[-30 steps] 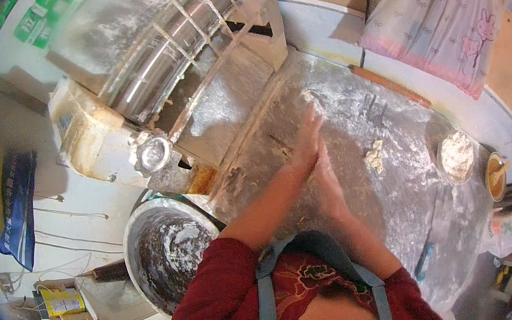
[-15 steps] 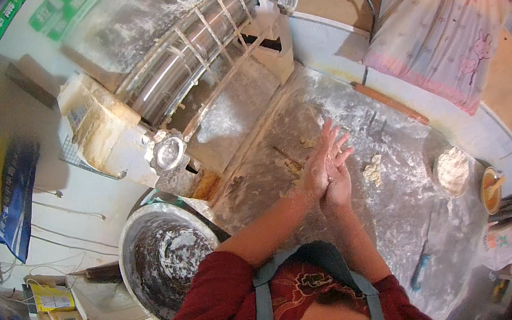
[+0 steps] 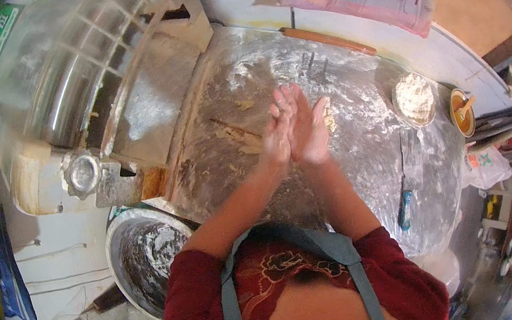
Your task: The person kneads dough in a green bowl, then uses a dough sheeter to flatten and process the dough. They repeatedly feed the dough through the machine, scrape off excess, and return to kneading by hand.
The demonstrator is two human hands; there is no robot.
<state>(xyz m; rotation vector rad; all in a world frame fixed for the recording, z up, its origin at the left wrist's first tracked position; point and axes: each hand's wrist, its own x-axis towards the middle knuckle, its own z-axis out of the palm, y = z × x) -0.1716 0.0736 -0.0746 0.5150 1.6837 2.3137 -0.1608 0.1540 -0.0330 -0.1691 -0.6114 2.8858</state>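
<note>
My left hand and my right hand meet palm to palm above the floury metal worktop. Fingers on both are stretched out, and whitish flour clings to the skin. Neither shows anything held; the space between the palms is hidden. A small clump of dough scraps lies just beyond my right hand, partly covered by it. To the left of my left hand, a thin dark stick-like piece rests on the worktop.
A dough roller machine stands at the left, above a flour-dusted basin. At right are a whitish flour mound, a small bowl and a blue-handled knife. A wooden rolling pin lies along the back edge.
The view has swung to the right, so the machine sits farther left. My hands remain together, with the fingers now pointing more straight ahead and the right thumb spread.
</note>
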